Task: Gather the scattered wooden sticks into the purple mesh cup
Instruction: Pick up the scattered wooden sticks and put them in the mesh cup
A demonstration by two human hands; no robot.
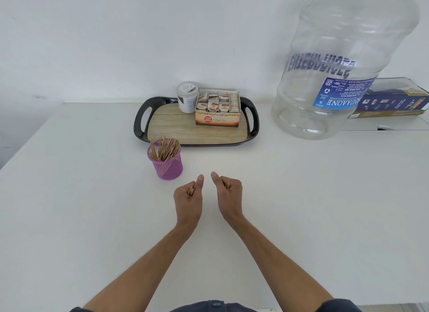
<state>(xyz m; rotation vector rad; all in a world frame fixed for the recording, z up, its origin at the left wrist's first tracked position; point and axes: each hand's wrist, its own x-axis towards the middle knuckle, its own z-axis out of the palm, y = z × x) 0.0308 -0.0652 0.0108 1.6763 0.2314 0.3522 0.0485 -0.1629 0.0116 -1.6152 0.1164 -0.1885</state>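
The purple mesh cup (pixel 167 166) stands on the white table (pixel 301 195), just in front of a tray, and holds a thick bunch of wooden sticks (pixel 165 148) standing upright. My left hand (pixel 187 199) is a fist just right of and below the cup, closed around a small bundle of wooden sticks (pixel 191 189) whose ends show between fingers and thumb. My right hand (pixel 228 193) is beside it, fingers curled shut, thumb out, with nothing visible in it. No loose sticks lie on the table in view.
A black-rimmed tray (pixel 139 126) with a wood-look base carries a white jar (pixel 187 97) and an open box of tea bags (pixel 218 110). A large clear water jug (pixel 336 63) stands at the right, a dark blue box (pixel 394 102) behind it.
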